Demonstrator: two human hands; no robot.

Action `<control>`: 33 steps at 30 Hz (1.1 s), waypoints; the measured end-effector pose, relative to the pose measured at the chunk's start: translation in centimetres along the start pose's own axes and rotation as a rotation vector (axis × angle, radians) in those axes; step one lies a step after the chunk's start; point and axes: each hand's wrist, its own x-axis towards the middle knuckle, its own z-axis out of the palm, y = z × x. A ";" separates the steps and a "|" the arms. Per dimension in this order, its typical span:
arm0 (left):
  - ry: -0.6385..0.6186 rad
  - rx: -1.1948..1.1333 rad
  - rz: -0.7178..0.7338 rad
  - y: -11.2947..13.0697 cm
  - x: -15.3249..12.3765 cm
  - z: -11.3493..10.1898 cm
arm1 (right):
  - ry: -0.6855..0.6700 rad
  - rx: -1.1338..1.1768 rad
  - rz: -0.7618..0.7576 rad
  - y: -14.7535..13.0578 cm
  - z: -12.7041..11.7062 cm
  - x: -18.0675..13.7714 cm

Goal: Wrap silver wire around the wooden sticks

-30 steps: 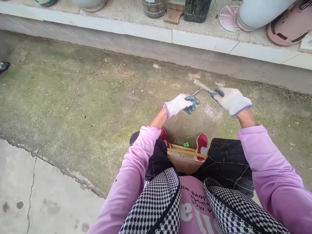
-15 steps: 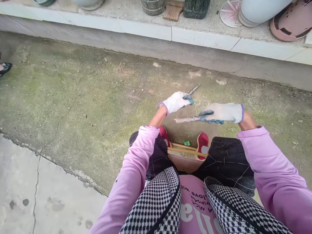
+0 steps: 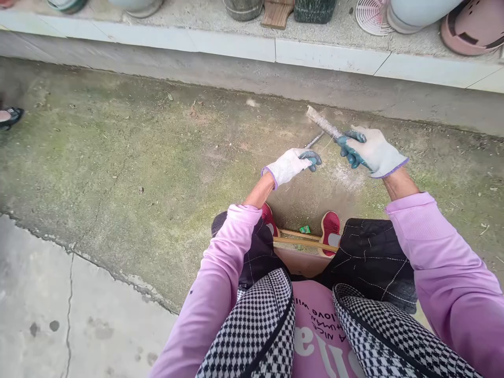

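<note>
My left hand [image 3: 293,165], in a white glove with blue-green coated fingers, is closed round a thin greyish rod [image 3: 315,140] that points up and to the right. My right hand [image 3: 372,151], gloved the same way, grips a thicker stick [image 3: 323,122] wound with thin pale thread or wire, its bare light end up and to the left. A fine strand [image 3: 327,144] runs between the two hands. The wound stick is held above the ground, just beyond the thin rod. The parts of both inside the fists are hidden.
Pots [image 3: 479,26], a wooden board [image 3: 277,13] and a pink round rack [image 3: 372,18] stand on the tiled ledge [image 3: 236,44] ahead. Between my red shoes [image 3: 329,228] lies a small green wrapper [image 3: 304,229]. Another person's foot [image 3: 11,116] shows at the far left.
My right hand has risen, tilting the wound stick from nearly level to slanting up and left. My left hand has stayed about where it was, still holding the thin rod.
</note>
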 end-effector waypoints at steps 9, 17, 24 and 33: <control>0.003 0.148 -0.004 -0.4 0.0 -0.3 | -0.427 0.395 -0.094 -1.9 -0.2 -3.0; 0.082 0.425 0.083 -1.7 0.0 -2.4 | -0.611 -0.649 -0.015 0.5 3.0 -0.6; 0.008 0.218 -0.001 -1.6 0.1 -1.0 | -0.060 -0.676 0.023 2.3 0.2 2.6; 0.049 0.208 0.039 -2.6 1.2 -1.0 | -0.209 0.306 -0.096 -0.8 -0.2 -1.6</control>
